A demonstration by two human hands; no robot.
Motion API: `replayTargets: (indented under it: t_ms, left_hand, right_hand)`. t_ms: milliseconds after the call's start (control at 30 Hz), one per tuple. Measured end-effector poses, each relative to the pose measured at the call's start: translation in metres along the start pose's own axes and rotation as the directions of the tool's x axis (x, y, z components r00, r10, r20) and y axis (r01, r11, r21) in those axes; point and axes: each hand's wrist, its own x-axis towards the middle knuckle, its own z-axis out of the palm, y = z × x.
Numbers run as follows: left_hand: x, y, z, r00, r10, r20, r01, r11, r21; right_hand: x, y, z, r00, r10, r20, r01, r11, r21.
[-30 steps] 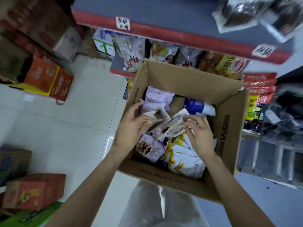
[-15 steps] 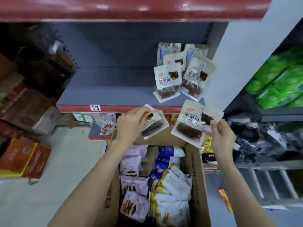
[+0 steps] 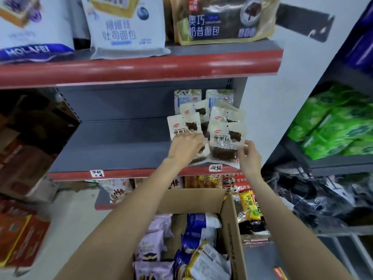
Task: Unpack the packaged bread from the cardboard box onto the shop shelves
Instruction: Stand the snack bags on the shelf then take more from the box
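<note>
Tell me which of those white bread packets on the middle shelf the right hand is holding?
The front-right packet, the one nearest the shelf edge. The right hand pinches its lower right corner; the left hand covers another packet beside it, and the rest stand behind, untouched.

Both forearms are bare from the lower frame edge up to the wrists, with no sleeve showing, and the left hand (image 3: 186, 147) and right hand (image 3: 249, 158) carry no glove, ring or watch.

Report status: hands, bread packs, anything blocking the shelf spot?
Left hand on a pack at the shelf. Right hand pinching black-bread pack, upright, at the shelf's front. Cardboard box below still stocked. Nothing blocking.
</note>
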Motion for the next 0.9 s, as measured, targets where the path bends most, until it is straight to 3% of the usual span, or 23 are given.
replayTargets:
  t_ms: [133, 200, 333, 433, 733, 833, 900]
  left_hand:
    - [-0.013, 0.013, 0.002, 0.940, -0.044, 0.339, 0.033, 0.999, 0.038]
    - [-0.016, 0.013, 0.000, 0.916, -0.053, 0.397, -0.010, 0.988, 0.153]
    - [-0.011, 0.000, -0.002, 0.925, -0.030, 0.378, -0.052, 0.978, 0.203]
    - [0.008, -0.015, -0.003, 0.965, -0.045, 0.260, -0.019, 0.970, 0.241]
    - [0.012, -0.016, 0.016, 0.890, -0.155, 0.429, 0.134, 0.988, 0.079]
    - [0.008, -0.020, 0.011, 0.917, -0.129, 0.377, 0.109, 0.991, 0.074]
    - [0.003, -0.019, 0.006, 0.944, -0.100, 0.314, 0.084, 0.994, 0.063]
  right_hand:
    - [-0.006, 0.008, -0.001, 0.996, 0.004, 0.087, -0.004, 1.000, -0.008]
    - [-0.007, 0.014, 0.000, 0.996, -0.012, 0.093, 0.015, 0.999, -0.034]
    - [-0.005, 0.016, 0.003, 0.997, 0.007, 0.083, -0.004, 1.000, -0.026]
    - [-0.001, 0.014, 0.004, 0.997, 0.014, 0.079, -0.015, 1.000, 0.007]
    - [0.000, 0.019, 0.004, 0.972, 0.020, 0.235, -0.015, 1.000, -0.027]
    - [-0.006, 0.024, 0.004, 0.970, 0.038, 0.241, -0.023, 0.998, -0.063]
    - [-0.016, 0.025, 0.002, 0.985, 0.023, 0.174, -0.008, 0.996, -0.085]
